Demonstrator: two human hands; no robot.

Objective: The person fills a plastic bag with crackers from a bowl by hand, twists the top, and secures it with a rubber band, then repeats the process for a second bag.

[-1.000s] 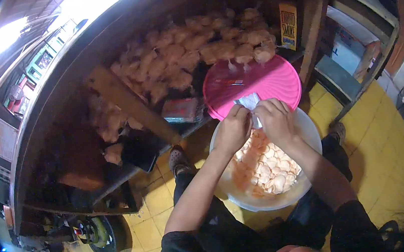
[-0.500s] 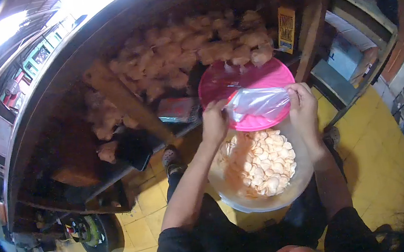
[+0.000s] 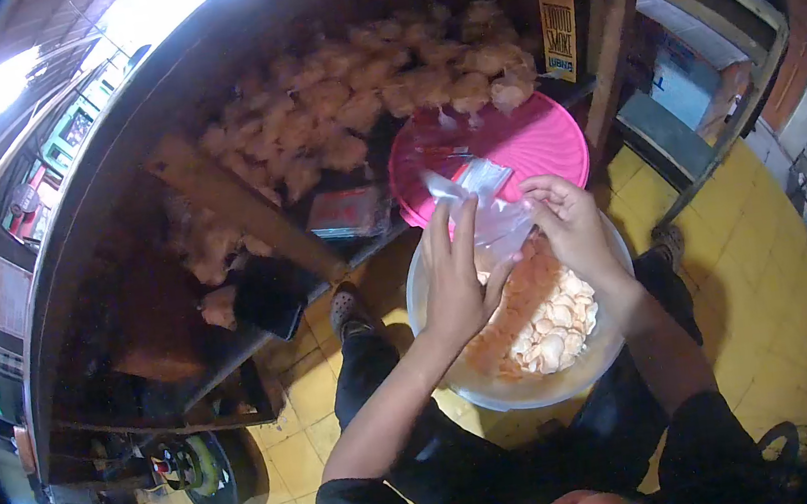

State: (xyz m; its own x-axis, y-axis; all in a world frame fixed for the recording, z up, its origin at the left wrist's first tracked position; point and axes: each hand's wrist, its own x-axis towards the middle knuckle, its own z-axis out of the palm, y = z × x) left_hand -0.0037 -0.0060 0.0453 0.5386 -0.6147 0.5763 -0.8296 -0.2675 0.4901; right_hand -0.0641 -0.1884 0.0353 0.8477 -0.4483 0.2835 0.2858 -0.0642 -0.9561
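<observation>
A thin clear plastic bag (image 3: 504, 230) hangs between my two hands, above a large round tub (image 3: 420, 300) of pale, round crackers (image 3: 554, 329). My right hand (image 3: 567, 227) pinches the bag's right side between thumb and fingers. On the other side, my left hand (image 3: 458, 286) has its fingers stretched out and its thumb apart, touching the bag's left edge. Behind the hands, a pink round lid (image 3: 551, 138) rests at the tub's far side. More folded clear plastic (image 3: 485, 176) lies on the lid.
Many filled, clear bags of crackers (image 3: 336, 109) are heaped on the wooden shelf ahead. A yellow "Liquid Smoke" box (image 3: 558, 34) stands at its right end. A flat plastic pack (image 3: 346, 212) lies near the shelf edge. A dark basin (image 3: 219, 476) sits on the yellow tiled floor.
The plastic that was stretched between both hands over the lid is now partly on the lid. Both hands have come lower and nearer the tub, with a bag between them; my left fingers have spread.
</observation>
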